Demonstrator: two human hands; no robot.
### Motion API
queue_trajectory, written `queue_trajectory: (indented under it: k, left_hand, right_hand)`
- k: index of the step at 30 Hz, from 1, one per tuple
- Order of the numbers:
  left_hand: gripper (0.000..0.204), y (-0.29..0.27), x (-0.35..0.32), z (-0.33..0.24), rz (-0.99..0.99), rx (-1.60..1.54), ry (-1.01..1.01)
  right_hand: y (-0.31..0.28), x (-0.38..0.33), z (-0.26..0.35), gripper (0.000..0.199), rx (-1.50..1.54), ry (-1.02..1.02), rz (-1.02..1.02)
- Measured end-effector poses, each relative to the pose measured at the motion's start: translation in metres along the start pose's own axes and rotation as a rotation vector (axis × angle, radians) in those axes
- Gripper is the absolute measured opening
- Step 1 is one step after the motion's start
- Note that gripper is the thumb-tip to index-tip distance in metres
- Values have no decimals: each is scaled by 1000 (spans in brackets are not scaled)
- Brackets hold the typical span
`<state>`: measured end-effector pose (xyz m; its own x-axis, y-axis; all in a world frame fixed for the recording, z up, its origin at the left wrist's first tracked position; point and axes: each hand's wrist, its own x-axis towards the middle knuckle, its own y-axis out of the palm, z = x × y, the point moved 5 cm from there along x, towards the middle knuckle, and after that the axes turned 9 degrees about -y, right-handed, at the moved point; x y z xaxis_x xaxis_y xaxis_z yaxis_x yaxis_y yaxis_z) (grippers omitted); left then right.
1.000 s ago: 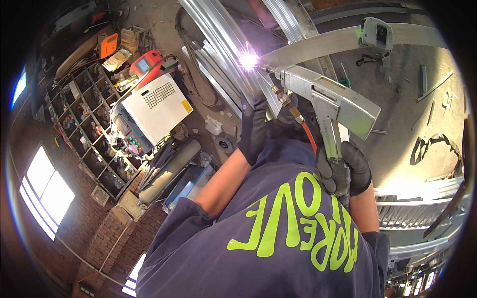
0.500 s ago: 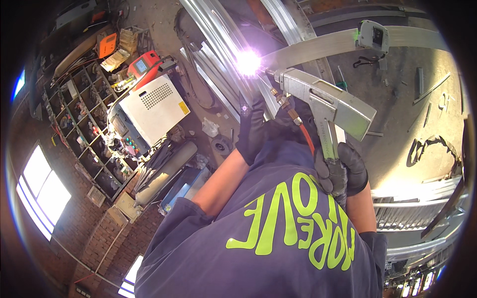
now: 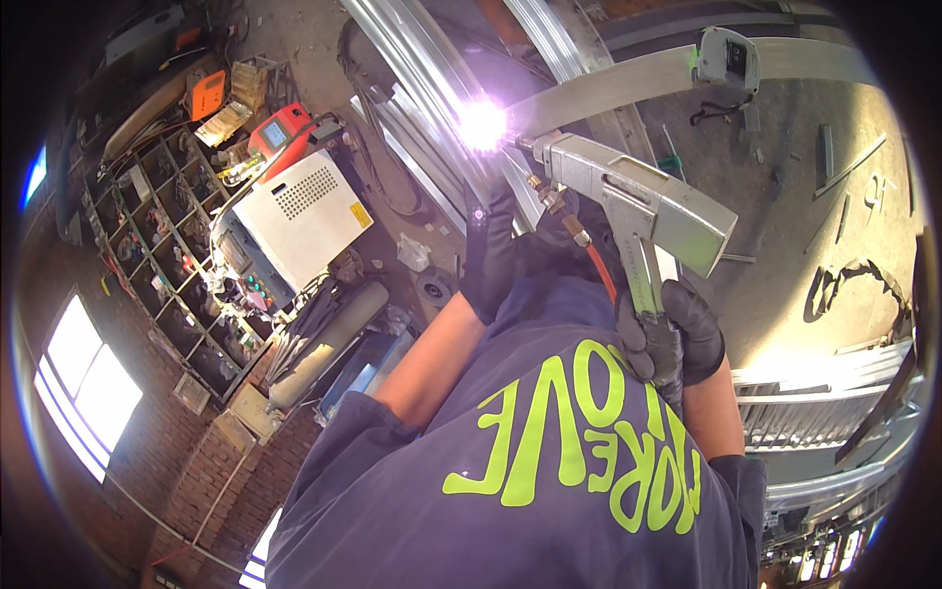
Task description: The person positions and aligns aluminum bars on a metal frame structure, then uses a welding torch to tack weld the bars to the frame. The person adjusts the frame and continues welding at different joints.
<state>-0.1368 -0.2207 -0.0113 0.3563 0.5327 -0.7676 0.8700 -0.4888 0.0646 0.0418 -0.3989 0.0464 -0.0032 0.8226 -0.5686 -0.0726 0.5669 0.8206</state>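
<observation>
My right hand (image 3: 692,339), in a black glove, wraps round the grip of a silver pistol-shaped welding gun (image 3: 638,191). A brass fitting and a red hose (image 3: 601,270) lie beside the gun. Its nozzle points left, toward a bright white-violet glow (image 3: 483,125) on a long shiny metal profile (image 3: 417,49). My left hand (image 3: 493,250), also gloved in black, is at the profile's near end, just below the glow. One finger stretches along the metal; the others are partly hidden, and the hand appears closed round it. Glare hides the joint itself.
A tape measure (image 3: 728,61) rests on a flat metal strip (image 3: 628,90) at the upper right. To the left stand a white perforated machine box (image 3: 304,211), a red unit with a screen (image 3: 280,133) and a compartmented parts rack (image 3: 162,245). Metal offcuts (image 3: 852,167) lie on the floor.
The glow and the gun have shifted slightly left. The tape measure and strip appear a little higher and farther left. Both hands keep their holds.
</observation>
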Motion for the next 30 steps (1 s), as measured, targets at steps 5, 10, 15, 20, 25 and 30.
queue_trajectory:
  k: [5, 10, 15, 20, 25, 30]
  left_hand:
    - [40, 0, 0, 1, 3, -11, -5]
    - [41, -1, 1, 4, 11, -27, -7]
    - [43, -1, 3, 4, 25, -44, -10]
    - [44, -2, 8, 9, 36, -82, -11]
    - [45, 1, 13, 13, 54, -108, -9]
    - [48, 9, 10, 4, 83, -10, 4]
  right_hand:
    - [0, 0, 2, 61, -12, 11, 6]
    - [-3, -4, 0, 64, -32, 13, -24]
    - [-4, -4, -1, 60, 4, 18, 12]
    - [-6, -6, -2, 55, 5, 35, 5]
    - [-8, -6, -1, 54, -3, 29, 10]
    - [-9, -9, -3, 55, 15, 32, 9]
